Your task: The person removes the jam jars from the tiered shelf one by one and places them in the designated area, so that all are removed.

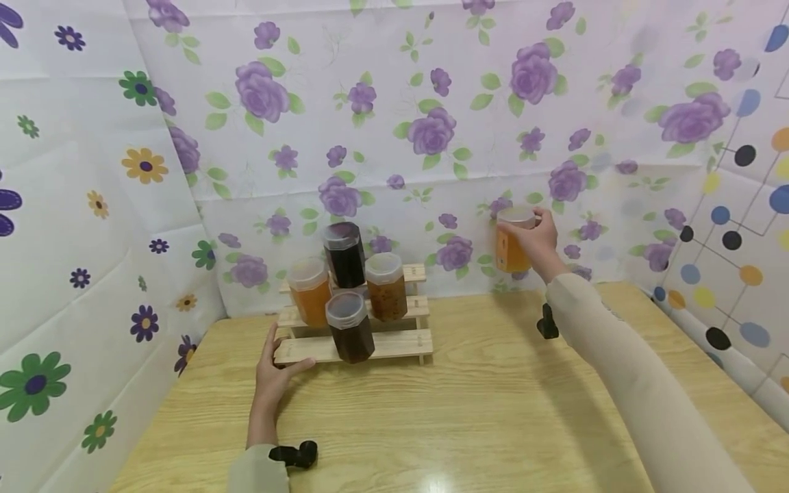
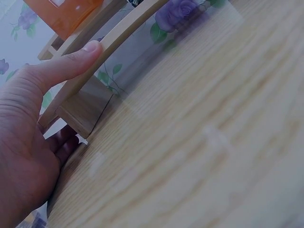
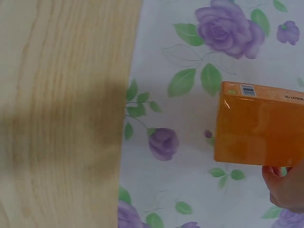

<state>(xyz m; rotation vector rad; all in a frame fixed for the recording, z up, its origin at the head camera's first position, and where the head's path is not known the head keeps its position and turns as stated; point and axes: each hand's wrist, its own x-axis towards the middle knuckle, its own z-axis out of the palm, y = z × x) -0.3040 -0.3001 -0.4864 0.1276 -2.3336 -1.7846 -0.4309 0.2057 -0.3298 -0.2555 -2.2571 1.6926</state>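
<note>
My right hand (image 1: 541, 239) grips a clear-lidded jar of orange contents (image 1: 513, 250) near its top, raised above the back right of the table. A printed label runs along this jar's side in the right wrist view, where fingertips (image 3: 273, 176) show at its edge. At the left end of a stepped wooden rack (image 1: 401, 342), my left hand (image 1: 274, 380) holds on, thumb (image 2: 85, 54) over the lowest step and fingers partly hidden beyond the end. On the rack stand a second orange jar (image 1: 310, 301), a speckled amber jar (image 1: 387, 294) and two dark jars (image 1: 346, 257).
The light wood-grain table (image 1: 468, 411) reaches back to a cloth wall (image 1: 394, 150) with purple roses. Side cloths with flowers (image 1: 80, 274) and with coloured dots (image 1: 740, 239) close off left and right. Black straps with small cameras (image 1: 302, 454) sit on both wrists.
</note>
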